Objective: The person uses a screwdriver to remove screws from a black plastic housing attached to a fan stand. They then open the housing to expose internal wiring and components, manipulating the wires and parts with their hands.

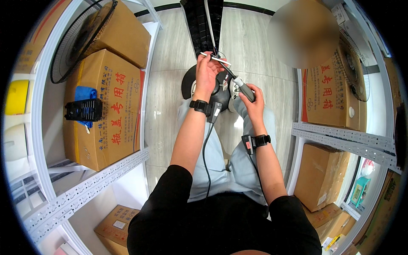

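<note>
My left hand (pixel 205 73) is closed on a thin white strip (pixel 225 62) at the lower end of a tall black slotted column (pixel 196 23), which has a white cord running down it. My right hand (pixel 251 103) grips a grey-handled screwdriver (pixel 244 89), its dark shaft reaching up-left to the column's end beside my left fingers. Below them a round black base (pixel 189 77) sits on the floor between my feet, partly hidden by my left hand. I cannot make out the small parts where the shaft meets the column.
Metal shelves (pixel 69 198) stand on both sides with cardboard boxes (pixel 318 174), a fan guard (pixel 57 72), a black grille (pixel 83 109) on a blue cloth and a round fan part (pixel 352 68). The tiled floor (pixel 165 127) lies between the shelves.
</note>
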The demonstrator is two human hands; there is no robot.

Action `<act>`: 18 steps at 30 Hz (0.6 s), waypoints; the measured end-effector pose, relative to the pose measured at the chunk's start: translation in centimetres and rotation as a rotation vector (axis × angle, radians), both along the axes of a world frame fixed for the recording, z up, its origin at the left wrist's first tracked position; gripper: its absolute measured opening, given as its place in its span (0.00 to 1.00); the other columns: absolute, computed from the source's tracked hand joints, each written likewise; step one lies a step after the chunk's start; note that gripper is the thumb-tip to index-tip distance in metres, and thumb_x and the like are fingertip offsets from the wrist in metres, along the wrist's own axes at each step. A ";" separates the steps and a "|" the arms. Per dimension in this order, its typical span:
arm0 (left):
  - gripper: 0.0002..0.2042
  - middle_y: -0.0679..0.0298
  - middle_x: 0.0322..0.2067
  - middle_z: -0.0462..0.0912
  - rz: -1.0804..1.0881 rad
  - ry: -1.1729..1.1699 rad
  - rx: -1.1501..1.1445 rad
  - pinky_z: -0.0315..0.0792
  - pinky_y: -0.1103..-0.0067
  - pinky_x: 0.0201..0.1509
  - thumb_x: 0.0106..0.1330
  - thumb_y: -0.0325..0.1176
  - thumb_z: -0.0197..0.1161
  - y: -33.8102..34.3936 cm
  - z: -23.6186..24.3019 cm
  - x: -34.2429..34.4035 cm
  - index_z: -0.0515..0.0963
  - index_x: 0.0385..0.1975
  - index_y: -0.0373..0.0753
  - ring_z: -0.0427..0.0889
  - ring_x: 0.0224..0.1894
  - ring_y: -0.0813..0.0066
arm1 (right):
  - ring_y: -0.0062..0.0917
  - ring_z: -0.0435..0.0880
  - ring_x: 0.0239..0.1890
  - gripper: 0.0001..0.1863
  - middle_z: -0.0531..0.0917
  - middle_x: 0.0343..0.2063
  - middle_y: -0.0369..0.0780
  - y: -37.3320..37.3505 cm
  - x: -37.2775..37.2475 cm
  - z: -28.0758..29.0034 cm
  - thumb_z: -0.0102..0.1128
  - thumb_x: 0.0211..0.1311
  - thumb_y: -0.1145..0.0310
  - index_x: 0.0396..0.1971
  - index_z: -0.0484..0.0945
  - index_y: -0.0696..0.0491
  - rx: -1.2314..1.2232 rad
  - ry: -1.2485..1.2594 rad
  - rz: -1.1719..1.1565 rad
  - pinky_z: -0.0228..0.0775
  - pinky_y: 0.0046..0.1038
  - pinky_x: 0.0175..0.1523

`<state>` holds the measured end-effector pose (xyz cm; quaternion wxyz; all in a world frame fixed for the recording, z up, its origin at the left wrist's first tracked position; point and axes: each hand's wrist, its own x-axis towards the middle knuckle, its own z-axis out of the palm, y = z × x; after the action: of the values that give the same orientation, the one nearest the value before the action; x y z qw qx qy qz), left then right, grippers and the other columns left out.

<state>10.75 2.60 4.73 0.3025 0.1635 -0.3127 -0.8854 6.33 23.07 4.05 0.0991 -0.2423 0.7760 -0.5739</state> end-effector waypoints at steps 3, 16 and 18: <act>0.10 0.47 0.41 0.81 0.034 0.019 -0.024 0.75 0.75 0.39 0.71 0.37 0.49 0.3 0.5 -0.1 0.66 0.49 0.44 0.83 0.40 0.60 | 0.27 0.77 0.43 0.21 0.77 0.40 0.39 0.1 0.0 0.0 0.71 0.50 0.70 0.46 0.78 0.53 -0.004 0.004 -0.007 0.69 0.27 0.48; 0.12 0.47 0.43 0.82 0.031 0.059 -0.030 0.74 0.76 0.40 0.72 0.36 0.51 -0.1 0.1 0.1 0.71 0.49 0.37 0.83 0.40 0.62 | 0.27 0.77 0.43 0.21 0.77 0.41 0.38 0.2 -0.1 -0.5 0.72 0.50 0.70 0.46 0.77 0.52 -0.014 -0.013 -0.001 0.68 0.27 0.49; 0.12 0.48 0.42 0.82 0.034 0.055 -0.028 0.74 0.76 0.40 0.72 0.36 0.51 -0.1 0.2 0.1 0.72 0.49 0.37 0.83 0.40 0.63 | 0.27 0.77 0.44 0.21 0.77 0.41 0.38 0.2 -0.1 -0.7 0.72 0.50 0.70 0.46 0.77 0.52 -0.023 -0.014 -0.003 0.68 0.27 0.49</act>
<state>10.82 2.54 4.92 0.3282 0.1400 -0.3137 -0.8799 6.22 23.24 3.37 0.1009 -0.2381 0.7690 -0.5846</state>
